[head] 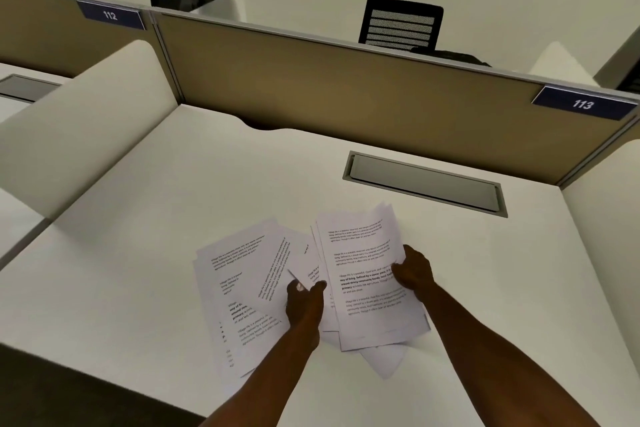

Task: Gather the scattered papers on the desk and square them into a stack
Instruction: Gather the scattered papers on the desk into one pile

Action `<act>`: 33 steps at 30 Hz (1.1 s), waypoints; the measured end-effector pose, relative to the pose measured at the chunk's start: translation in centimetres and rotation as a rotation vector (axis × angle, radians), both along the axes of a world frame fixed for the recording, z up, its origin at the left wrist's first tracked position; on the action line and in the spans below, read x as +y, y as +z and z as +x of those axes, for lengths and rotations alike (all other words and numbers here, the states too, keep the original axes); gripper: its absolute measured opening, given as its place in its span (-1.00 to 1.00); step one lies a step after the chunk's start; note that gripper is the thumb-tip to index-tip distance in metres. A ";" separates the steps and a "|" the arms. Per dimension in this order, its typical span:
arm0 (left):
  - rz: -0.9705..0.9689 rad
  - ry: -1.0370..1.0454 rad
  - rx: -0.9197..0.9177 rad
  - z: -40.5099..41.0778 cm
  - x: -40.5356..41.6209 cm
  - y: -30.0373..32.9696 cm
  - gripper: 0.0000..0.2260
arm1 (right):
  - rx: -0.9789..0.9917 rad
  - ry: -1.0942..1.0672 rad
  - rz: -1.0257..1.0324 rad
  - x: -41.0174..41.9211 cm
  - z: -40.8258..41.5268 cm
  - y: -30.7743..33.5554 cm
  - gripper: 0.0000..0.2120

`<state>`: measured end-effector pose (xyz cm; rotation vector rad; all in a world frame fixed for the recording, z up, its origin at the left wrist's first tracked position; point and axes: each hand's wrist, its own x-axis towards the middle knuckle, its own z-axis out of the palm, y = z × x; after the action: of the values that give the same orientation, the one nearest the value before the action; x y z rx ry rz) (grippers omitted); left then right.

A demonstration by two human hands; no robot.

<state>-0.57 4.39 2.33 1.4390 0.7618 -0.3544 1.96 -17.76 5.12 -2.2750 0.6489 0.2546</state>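
Several printed white papers lie fanned on the white desk [138,218] near its front middle. A loose left group [239,281] spreads crookedly, with one sheet [277,267] tilted across it. My left hand [303,302] pinches the lower corner of that tilted sheet between thumb and fingers. A rougher pile of sheets [363,260] lies to the right, its edges uneven, and one sheet corner [384,360] sticks out below it. My right hand [414,272] grips this pile at its right edge, thumb on top.
A grey cable flap [424,184] is set into the desk behind the papers. A tan partition [346,97] with label 113 [583,103] closes the back; white side dividers [86,128] flank the desk. A black chair [401,22] stands beyond it.
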 end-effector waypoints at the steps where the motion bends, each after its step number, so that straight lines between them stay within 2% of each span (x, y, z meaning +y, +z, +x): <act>1: -0.015 0.018 0.009 0.1 0.1 0.1 -0.47 | 0.014 0.008 -0.010 0.1 -0.1 -0.2 -0.60; 5: -0.068 0.021 0.039 0.6 0.2 0.0 -0.41 | 0.023 -0.017 -0.004 0.1 -0.1 -0.7 -0.51; 8: -0.034 -0.046 0.024 1.0 0.0 -0.5 -0.60 | 0.018 -0.094 0.046 -0.5 0.2 -0.8 -0.47; 10: -0.013 -0.078 0.008 1.2 -0.1 -0.5 -0.76 | 0.006 -0.182 0.127 -1.0 0.4 -1.0 -0.52; 11: -0.006 -0.083 0.005 1.3 -0.1 -0.4 -0.78 | -0.004 -0.231 0.178 -1.1 0.4 -1.1 -0.56; 13: 0.006 -0.082 -0.010 1.4 -0.1 -0.1 -0.76 | -0.022 -0.307 0.265 -1.2 0.2 -1.2 -0.60; 16: -0.017 -0.091 -0.037 1.6 -0.1 0.2 -0.72 | -0.049 -0.330 0.340 -1.3 0.1 -1.5 -0.51; 18: -0.021 -0.111 -0.042 1.7 -0.1 0.1 -0.65 | -0.065 -0.324 0.392 -1.4 0.1 -1.7 -0.52; 21: -0.005 -0.115 -0.082 2.0 0.2 -0.2 -0.82 | -0.108 -0.267 0.427 -1.6 -0.4 -1.9 -0.59; 26: 0.020 -0.066 -0.085 2.6 1.5 -0.5 -0.69 | -0.114 -0.252 0.520 -4.7 -1.5 -0.8 -0.61; 30: -0.071 -0.064 -0.075 2.9 1.8 -0.6 -0.89 | -0.030 -0.271 0.660 -7.3 -2.6 0.0 -0.53; 33: -0.137 -0.098 -0.061 2.8 1.3 -0.7 -0.74 | 0.024 -0.256 0.719 -8.0 -3.3 0.1 -0.54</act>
<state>2.21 5.66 1.60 1.3541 0.6076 -0.4277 -1.35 -25.78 5.17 -1.4906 0.7123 0.3269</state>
